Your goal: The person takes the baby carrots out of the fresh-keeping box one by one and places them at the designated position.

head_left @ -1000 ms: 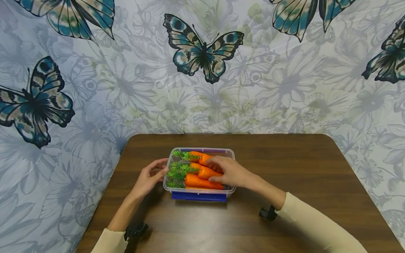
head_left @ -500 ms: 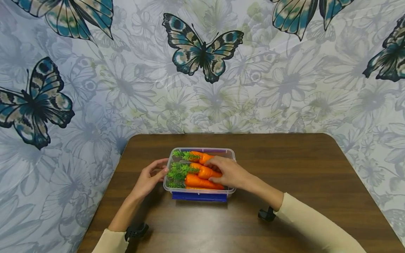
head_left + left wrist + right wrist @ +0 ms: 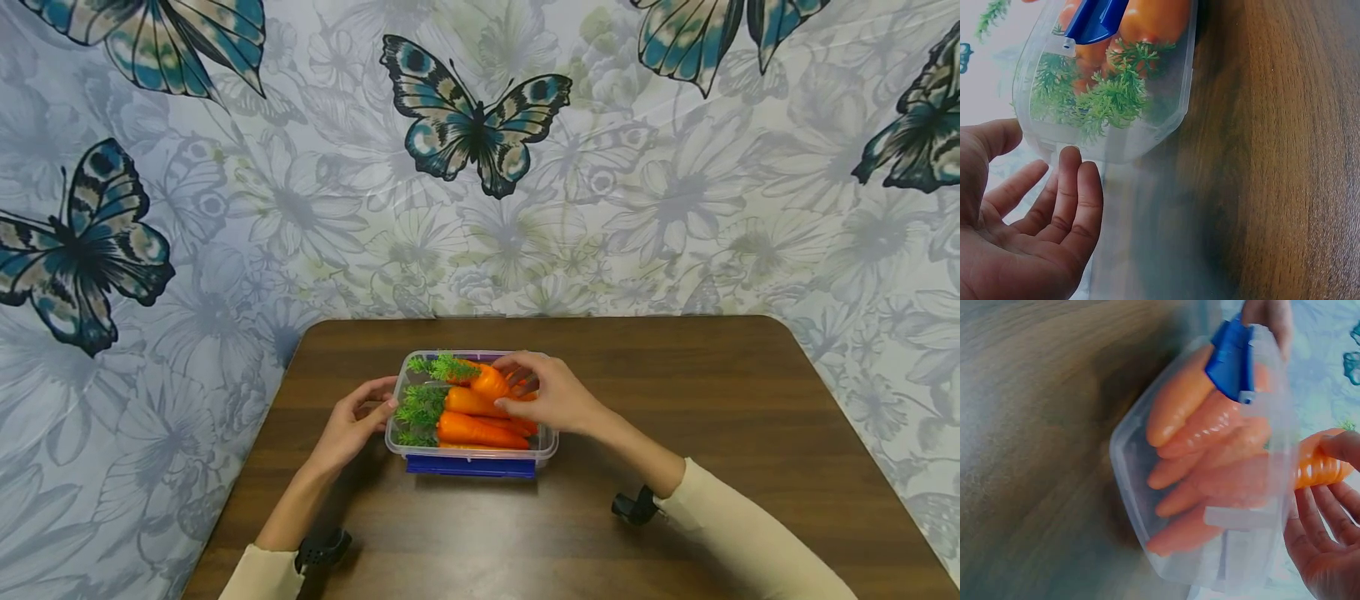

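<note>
A clear plastic food container with a blue latch along its near side stands on the table. Several orange carrots with green leafy tops lie in it. My right hand pinches one carrot between thumb and fingers. That carrot is lifted above the others, within the container's outline in the head view. At the container's left end, my left hand touches the wall and rim with its thumb and fingertips. In the left wrist view its fingers are loosely extended.
The brown wooden table extends around the container. Behind it hangs a cloth printed with butterflies and flowers. A dark wrist strap sits on the right wrist and another strap on the left.
My right hand has raised a carrot from the pile, and its leafy top has come up too. The left hand stays at the container's left end.
</note>
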Demonstrator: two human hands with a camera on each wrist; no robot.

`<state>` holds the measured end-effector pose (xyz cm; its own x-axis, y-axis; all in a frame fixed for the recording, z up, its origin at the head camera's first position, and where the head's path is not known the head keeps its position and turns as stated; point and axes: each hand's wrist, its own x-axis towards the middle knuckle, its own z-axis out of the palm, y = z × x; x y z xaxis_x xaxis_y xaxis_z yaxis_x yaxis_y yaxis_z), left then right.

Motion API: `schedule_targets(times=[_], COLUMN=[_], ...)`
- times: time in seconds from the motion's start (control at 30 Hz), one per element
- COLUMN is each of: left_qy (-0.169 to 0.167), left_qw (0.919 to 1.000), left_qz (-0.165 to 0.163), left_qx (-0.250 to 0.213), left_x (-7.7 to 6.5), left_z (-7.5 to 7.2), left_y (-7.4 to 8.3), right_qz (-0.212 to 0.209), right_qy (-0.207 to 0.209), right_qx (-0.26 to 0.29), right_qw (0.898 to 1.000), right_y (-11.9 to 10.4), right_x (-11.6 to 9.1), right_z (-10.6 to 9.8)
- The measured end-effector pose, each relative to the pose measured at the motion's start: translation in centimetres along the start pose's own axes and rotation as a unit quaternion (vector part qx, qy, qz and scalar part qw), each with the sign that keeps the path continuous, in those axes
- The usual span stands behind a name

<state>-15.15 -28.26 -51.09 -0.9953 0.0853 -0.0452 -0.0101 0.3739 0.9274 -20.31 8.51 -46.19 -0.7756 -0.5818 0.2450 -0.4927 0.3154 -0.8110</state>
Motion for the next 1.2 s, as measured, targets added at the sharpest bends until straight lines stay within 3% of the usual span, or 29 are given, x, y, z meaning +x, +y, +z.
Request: schedule_targets(times=[0.33, 0.7, 1.2], left_qy=[0.001, 0.000, 0.002], left_qw=[1.0000, 1.0000, 0.9999], left_qz=[-0.001, -0.004, -0.011], left_qx=[0.002, 0.000, 0.008], left_x=[-0.1, -0.3, -0.6], left_z=[0.1, 0.2, 0.4], left_y=[0.1, 0.3, 0.3], right_qz=[0.043, 0.075, 0.129], right_qy=[0.052, 0.112, 0.165], right_qx=[0.083, 0.129, 0.132], right_qw=[0.994, 0.982, 0.969], right_y=[0.0, 0.4, 5.1], right_x=[-1.0, -2.7, -6.6], right_z=[-2.5, -6.6, -10.3])
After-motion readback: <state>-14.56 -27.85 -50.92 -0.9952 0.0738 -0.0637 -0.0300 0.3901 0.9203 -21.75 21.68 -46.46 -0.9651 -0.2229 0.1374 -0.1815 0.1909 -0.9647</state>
